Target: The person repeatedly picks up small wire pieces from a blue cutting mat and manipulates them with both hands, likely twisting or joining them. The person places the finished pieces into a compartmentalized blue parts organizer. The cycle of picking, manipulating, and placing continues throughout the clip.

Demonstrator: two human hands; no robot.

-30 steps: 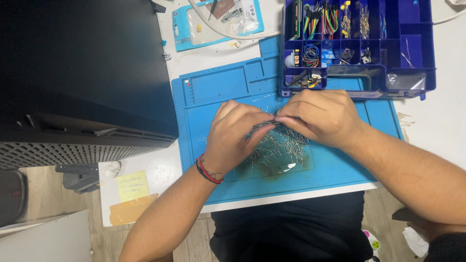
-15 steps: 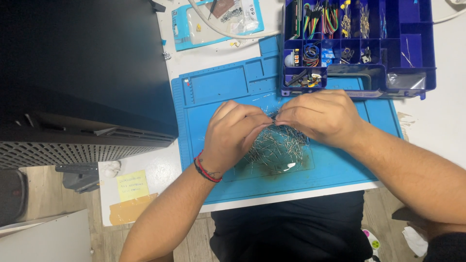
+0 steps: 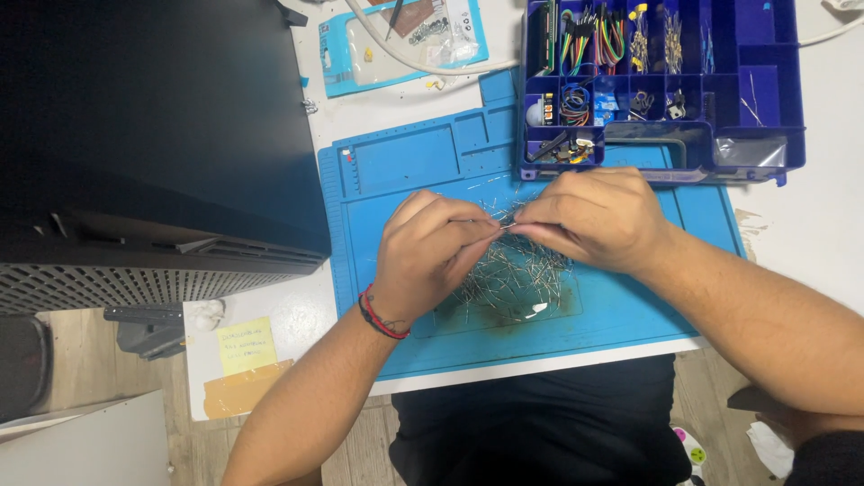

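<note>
Overhead view of my two hands meeting above a blue work mat. My left hand and right hand pinch, between them, a thin metal lead drawn from the tangled pile of wire-legged components lying on the mat just beneath. The lead's long axis runs roughly left to right across the view, one end under my left fingertips, the other under my right; which end is which I cannot tell at this size. Both hands are nearly closed: fingers curled inward, thumb and forefinger pressed together on the lead, knuckles turned up toward the camera. The fingertips of the two hands almost touch.

My left forearm enters from the lower left and rises diagonally, with a red and black wristband at the wrist. My right forearm enters from the lower right and slopes up toward the centre, the wrist held slightly higher than the left.

The pile spreads over the middle of the mat, its pieces pointing in all directions. A dark blue compartment box stands open at the mat's far right corner, holding coloured jumper wires and small parts. A black case fills the left side, and a yellow sticky note lies on the white table near my left elbow.
</note>
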